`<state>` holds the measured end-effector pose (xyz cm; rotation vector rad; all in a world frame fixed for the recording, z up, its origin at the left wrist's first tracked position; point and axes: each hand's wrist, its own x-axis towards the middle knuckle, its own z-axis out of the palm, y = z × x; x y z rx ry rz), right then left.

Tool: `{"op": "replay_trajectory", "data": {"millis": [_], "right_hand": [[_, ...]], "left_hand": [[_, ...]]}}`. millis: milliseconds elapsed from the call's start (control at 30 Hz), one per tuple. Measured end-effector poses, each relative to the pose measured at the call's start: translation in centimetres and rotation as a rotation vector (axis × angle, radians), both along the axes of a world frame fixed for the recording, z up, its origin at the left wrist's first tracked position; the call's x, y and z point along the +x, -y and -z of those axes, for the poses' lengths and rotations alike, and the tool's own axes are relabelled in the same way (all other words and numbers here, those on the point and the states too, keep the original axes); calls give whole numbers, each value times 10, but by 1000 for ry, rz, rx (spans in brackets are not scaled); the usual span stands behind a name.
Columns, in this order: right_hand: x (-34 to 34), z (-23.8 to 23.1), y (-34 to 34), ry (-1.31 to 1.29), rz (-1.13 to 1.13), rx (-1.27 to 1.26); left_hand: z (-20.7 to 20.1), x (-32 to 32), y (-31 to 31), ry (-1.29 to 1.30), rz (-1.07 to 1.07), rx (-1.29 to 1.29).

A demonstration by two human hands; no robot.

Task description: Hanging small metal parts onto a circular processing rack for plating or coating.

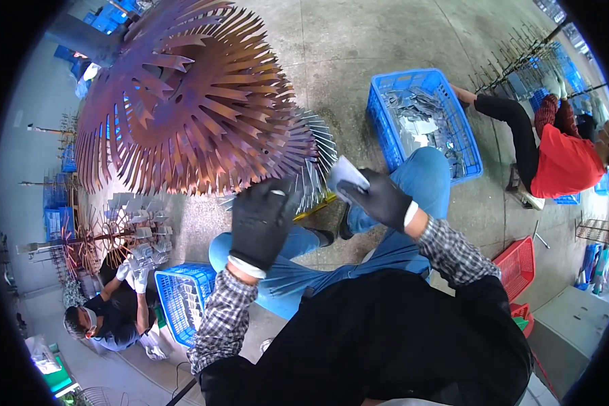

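In front of me stands a large stack of purple-bronze metal discs [203, 111] with slit, petal-like strips around their rims. My left hand [259, 220], in a black glove, is at the near edge of the stack with its fingers curled in. What those fingers hold, if anything, is hidden. My right hand [380, 197], also gloved in black, pinches a small flat silver metal piece [345, 172] between thumb and fingers, above my knees and just right of the stack. Silver strips [318, 145] fan out behind the lower right side of the discs.
A blue crate [472, 145] of flat metal pieces stands beyond my right knee. Another blue crate [166, 291] is at left, near a person in white gloves [135, 274] handling metal parts. A person in red [567, 166] sits at right. Red baskets [515, 267] stand at lower right.
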<state>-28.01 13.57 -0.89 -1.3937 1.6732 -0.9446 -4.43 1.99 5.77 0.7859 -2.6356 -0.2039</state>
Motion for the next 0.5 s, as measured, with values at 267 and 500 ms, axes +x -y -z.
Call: {"op": "replay_trajectory", "data": {"millis": [267, 500], "right_hand": [[12, 60, 45, 14, 142, 70], [14, 75, 47, -35, 143, 65]], "left_hand": [[39, 31, 22, 91, -53, -82], [44, 35, 21, 123, -91, 49]]}}
